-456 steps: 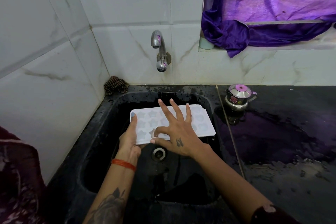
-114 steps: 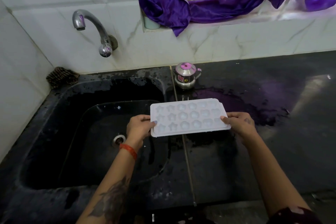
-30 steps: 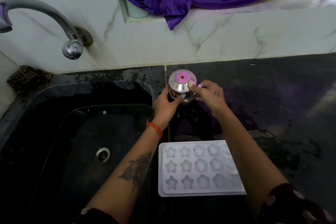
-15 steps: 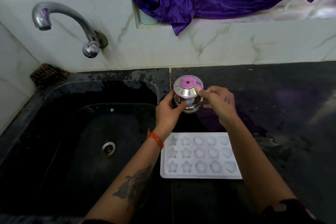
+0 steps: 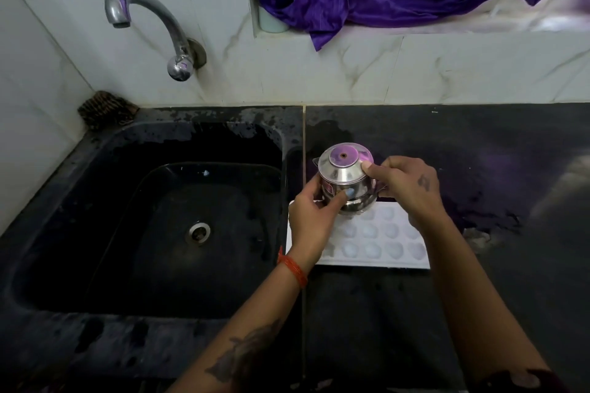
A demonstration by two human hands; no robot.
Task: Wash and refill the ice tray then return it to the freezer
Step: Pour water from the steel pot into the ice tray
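On the counter: the white plastic ice tray with star-shaped cells (image 5: 373, 241) is lying flat on the wet black worktop (image 5: 479, 153), beside the black sink (image 5: 64, 169).
Hands: left hand (image 5: 314, 217) and right hand (image 5: 407, 183) are both clasping a small lidded steel pot (image 5: 346, 180), holding it just over the tray.
Done: the tray is sitting outside the sink, so washing is looking finished.
Left: filling the cells is seemingly about to begin; the freezer is waiting.

A wet black stone counter (image 5: 479, 313) carries a white ice tray (image 5: 376, 242) lying flat near its middle, with the black sink (image 5: 95, 265) set in at nine o'clock of it.
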